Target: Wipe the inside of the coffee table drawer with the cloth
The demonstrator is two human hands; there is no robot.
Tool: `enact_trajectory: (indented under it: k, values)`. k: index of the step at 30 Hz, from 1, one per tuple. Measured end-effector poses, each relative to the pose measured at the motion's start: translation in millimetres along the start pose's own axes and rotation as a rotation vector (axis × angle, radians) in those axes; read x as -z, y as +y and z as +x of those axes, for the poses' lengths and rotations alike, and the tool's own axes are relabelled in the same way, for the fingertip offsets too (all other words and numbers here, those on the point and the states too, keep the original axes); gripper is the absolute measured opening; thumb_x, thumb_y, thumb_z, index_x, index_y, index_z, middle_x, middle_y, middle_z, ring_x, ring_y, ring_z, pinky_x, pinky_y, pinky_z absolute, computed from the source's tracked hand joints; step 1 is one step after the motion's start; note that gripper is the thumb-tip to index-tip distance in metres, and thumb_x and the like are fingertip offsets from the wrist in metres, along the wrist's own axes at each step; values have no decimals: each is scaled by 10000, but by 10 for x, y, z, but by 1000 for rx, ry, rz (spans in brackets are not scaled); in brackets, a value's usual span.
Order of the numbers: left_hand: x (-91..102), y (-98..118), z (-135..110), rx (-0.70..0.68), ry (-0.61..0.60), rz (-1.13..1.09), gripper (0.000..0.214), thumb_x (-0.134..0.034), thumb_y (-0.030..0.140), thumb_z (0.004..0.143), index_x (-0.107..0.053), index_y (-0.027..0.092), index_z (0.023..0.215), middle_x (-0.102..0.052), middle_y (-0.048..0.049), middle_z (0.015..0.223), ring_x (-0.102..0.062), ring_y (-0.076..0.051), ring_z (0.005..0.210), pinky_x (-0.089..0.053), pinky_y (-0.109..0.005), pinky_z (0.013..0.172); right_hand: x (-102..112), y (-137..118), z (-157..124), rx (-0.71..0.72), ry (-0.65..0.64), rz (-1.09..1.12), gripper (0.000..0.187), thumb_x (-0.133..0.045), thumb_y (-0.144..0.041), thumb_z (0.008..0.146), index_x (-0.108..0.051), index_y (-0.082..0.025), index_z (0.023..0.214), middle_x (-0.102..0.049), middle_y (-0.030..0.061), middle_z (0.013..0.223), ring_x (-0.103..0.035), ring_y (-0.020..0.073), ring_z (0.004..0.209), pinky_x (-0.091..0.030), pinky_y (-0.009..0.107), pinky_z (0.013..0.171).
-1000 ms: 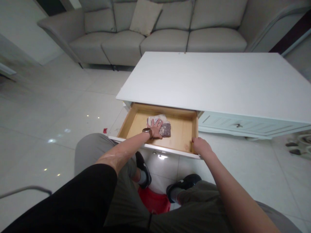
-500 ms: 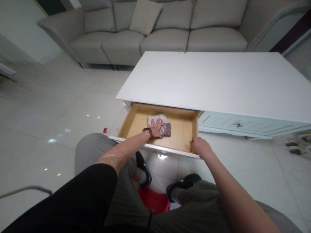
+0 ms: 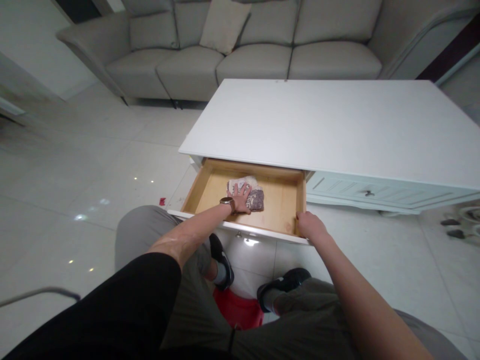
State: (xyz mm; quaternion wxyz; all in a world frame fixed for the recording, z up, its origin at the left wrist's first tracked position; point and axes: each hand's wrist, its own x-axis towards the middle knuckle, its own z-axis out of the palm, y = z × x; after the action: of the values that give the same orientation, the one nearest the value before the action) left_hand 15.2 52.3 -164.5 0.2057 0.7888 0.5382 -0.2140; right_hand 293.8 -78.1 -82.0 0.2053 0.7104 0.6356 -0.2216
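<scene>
A wooden drawer (image 3: 279, 220) with a white front is pulled out of the coffee table (image 3: 318, 120). Inside it lies a folded patterned cloth (image 3: 255, 200), cream on one part and grey-brown on another. My left hand (image 3: 240, 198), with a watch (image 3: 227, 201) on its wrist, rests flat on the cloth with fingers spread. My right hand (image 3: 311, 226) is closed over the drawer's right side near its front corner; the fingertips are partly hidden by the hand itself.
A grey sofa (image 3: 262, 62) with a beige cushion (image 3: 224, 25) stands behind the table. Another drawer front with a knob (image 3: 369, 193) is shut at the right. Below me is a red plastic object (image 3: 240, 310) between my feet. A small red scrap (image 3: 162, 201) lies on the tiles.
</scene>
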Motion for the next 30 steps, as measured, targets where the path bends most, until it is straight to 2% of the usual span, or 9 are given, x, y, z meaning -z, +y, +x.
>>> enact_trajectory:
  k: [26, 30]
  values:
    - [1, 6, 0, 1, -7, -7, 1420, -766, 695, 601, 136, 334, 1637, 210, -53, 1703, 258, -504, 1494, -68, -838, 1108, -12, -4, -2, -3, 4, 5, 406, -350, -139, 984, -648, -125, 1260, -663, 217, 1189, -685, 292, 1092, -516, 353, 858]
    - [9, 11, -11, -12, -5, -7, 1441, -757, 745, 585, 125, 317, 1641, 204, -67, 1704, 252, -516, 1491, -72, -831, 1113, -2, -4, -9, -2, -1, -3, 398, -364, -145, 989, -645, -126, 1270, -662, 216, 1209, -683, 285, 1103, -512, 341, 871]
